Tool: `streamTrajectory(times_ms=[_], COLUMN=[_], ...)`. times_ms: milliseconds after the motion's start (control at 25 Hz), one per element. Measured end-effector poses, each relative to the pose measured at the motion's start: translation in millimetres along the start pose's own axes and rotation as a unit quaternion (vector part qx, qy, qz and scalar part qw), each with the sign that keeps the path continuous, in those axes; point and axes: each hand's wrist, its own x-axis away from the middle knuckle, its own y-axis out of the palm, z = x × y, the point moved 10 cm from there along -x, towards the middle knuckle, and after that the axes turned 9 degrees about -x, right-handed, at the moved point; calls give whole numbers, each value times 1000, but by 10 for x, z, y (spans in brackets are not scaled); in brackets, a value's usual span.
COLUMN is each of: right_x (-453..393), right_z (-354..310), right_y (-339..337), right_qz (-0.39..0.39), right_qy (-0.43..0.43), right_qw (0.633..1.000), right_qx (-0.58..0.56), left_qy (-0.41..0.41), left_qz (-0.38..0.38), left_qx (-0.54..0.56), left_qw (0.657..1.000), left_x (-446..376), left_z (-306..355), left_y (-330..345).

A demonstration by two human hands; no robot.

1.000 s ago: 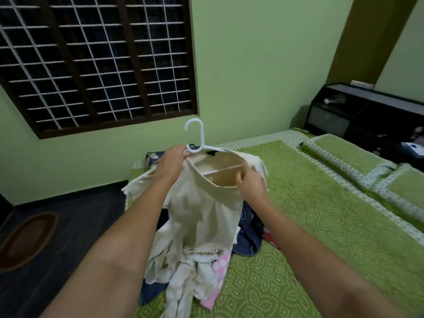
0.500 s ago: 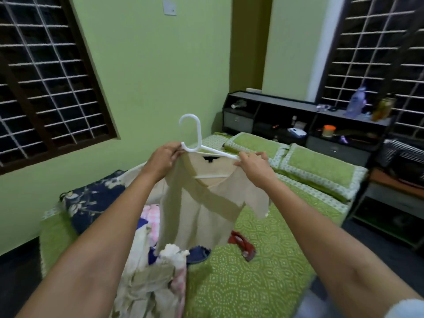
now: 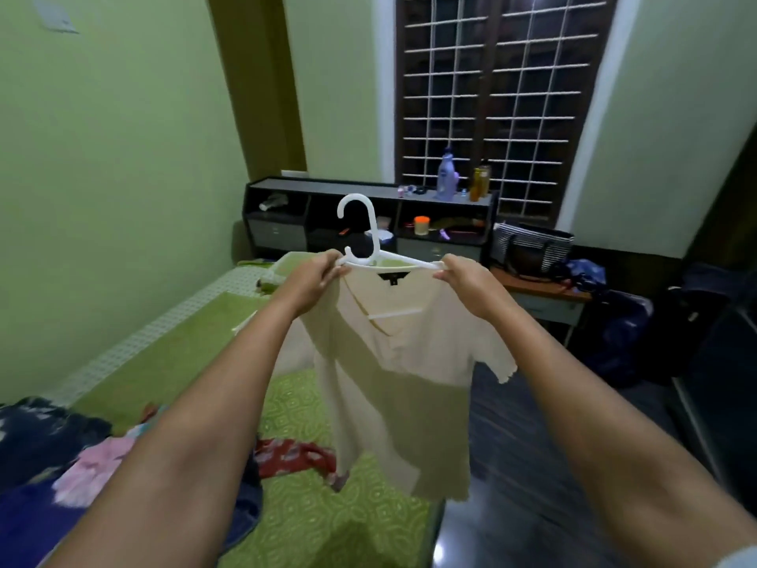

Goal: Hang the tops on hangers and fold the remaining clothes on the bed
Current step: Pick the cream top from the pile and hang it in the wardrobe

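Note:
A cream short-sleeved top hangs on a white plastic hanger, held up in the air over the bed's right edge. My left hand grips the hanger's left shoulder together with the fabric. My right hand pinches the hanger's right end and the top's shoulder. The hook points up. A pile of clothes, dark blue, pink and purple, lies at the lower left on the green bedspread, with a red garment beside it.
A black headboard shelf with bottles and small items stands under a barred window. A striped bag sits on a side table to the right. Dark bags crowd the dark floor at the far right.
My view has swung right, from the side window to the headboard. Both hands carried the hanger with the top to the right, off the pile, and the top now hangs fully on it.

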Motion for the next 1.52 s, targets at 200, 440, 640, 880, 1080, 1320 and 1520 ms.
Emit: streamTrajectory(times_ms=[200,440,640,880,1080,1320,1520], right_x=[-40,-88,-97,-208,-703,-1099,-1007], right_z=[954,1911,2644,3583,4218,4829,5533], right_y=[-1239,-2462,-3191,-3911,-4439,-5309,-5784], right_qz=[85,110,153,215,253,339,426], right_qy=[-1,35,69,134,173,258,334], right_qw=[992,984,977,963,945,894,838], right_qx=[92,135,131,90,113,136,66], left_qy=[46,132,197,221,342,387,319], left_qz=[-43,-50,-75,-70,36,48,-9], left_qx=[-18,65,66,-18,21,41,72], left_qw=[998,988,975,973,939,920,945], left_x=[-997,-1910,-2529,-3457,-4233,-5281,-5702], left_z=[809,2317,3303,3837,5000,5992,6626], left_y=[867,1846,2483,3194,3616,4258,4919])
